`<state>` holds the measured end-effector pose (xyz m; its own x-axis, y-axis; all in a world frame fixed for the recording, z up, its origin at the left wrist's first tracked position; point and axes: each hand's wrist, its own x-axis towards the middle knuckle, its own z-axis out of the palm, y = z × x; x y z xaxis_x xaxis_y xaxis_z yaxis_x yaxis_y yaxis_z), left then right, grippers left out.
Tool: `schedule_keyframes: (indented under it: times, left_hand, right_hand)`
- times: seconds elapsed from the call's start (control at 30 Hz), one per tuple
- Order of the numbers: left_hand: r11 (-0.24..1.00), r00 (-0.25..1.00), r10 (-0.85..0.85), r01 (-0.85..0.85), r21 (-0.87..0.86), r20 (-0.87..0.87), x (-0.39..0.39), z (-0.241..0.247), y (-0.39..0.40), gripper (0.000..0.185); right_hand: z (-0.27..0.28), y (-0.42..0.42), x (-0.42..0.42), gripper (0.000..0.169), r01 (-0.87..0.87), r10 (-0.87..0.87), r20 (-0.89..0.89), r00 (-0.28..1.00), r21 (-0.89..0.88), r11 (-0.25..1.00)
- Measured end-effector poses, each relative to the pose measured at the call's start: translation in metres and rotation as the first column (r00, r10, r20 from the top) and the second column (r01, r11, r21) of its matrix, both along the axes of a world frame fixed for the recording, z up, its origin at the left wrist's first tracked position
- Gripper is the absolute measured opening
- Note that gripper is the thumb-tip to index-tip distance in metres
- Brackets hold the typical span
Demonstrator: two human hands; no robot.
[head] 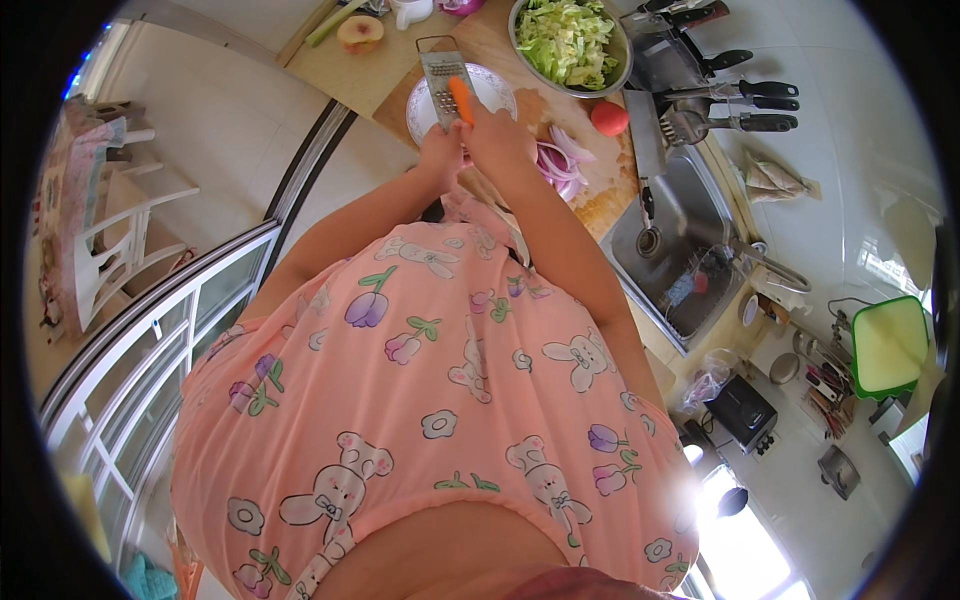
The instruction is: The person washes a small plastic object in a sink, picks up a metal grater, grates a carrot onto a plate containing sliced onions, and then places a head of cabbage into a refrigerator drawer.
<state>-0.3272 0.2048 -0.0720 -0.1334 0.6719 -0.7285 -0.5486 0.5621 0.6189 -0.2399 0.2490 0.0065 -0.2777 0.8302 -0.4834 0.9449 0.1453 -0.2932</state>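
My left hand (442,154) grips the near end of a flat metal grater (444,66), which leans over a white patterned plate (491,84). In my right hand (495,135) is a carrot (460,99), lying against the grater's face. Sliced red onion (561,163) lies on the wooden board (607,176) to the right of my right hand. A tomato (609,118) sits beyond the onion, near the board's right edge. At the back, a metal bowl (626,56) holds chopped lettuce (566,37).
A cut fruit half (360,34) and a green stalk (334,22) lie at the back left, near a white cup (411,11). Knives (769,90) hang on the right wall above a sink (675,247). A glazed sliding door (172,322) stands at left.
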Motion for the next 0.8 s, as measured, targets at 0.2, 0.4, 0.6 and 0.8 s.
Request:
schedule_keyframes:
  times: [0.2,0.4,0.6,0.8]
  left_hand:
    - [0.998,0.999,0.014,-0.017,0.063,0.041,-0.011,-0.026,0.006,0.024]
    - [0.978,0.984,-0.169,0.160,0.132,0.060,-0.002,0.012,-0.006,0.027]
    - [0.986,0.984,-0.137,0.125,0.106,0.117,-0.004,0.024,-0.012,0.030]
    - [0.998,0.978,-0.051,0.046,0.032,0.202,-0.012,0.019,-0.014,0.027]
  right_hand:
    - [0.005,0.016,-0.010,0.049,-0.050,0.050,0.001,0.999,-0.058,0.997]
    - [-0.012,0.037,-0.018,0.050,0.031,-0.031,0.036,0.999,0.005,1.000]
    - [0.022,0.042,0.007,0.066,0.117,-0.102,-0.223,0.970,0.051,0.992]
    - [0.033,0.010,0.055,0.069,0.046,-0.088,-0.389,0.917,-0.117,0.992]
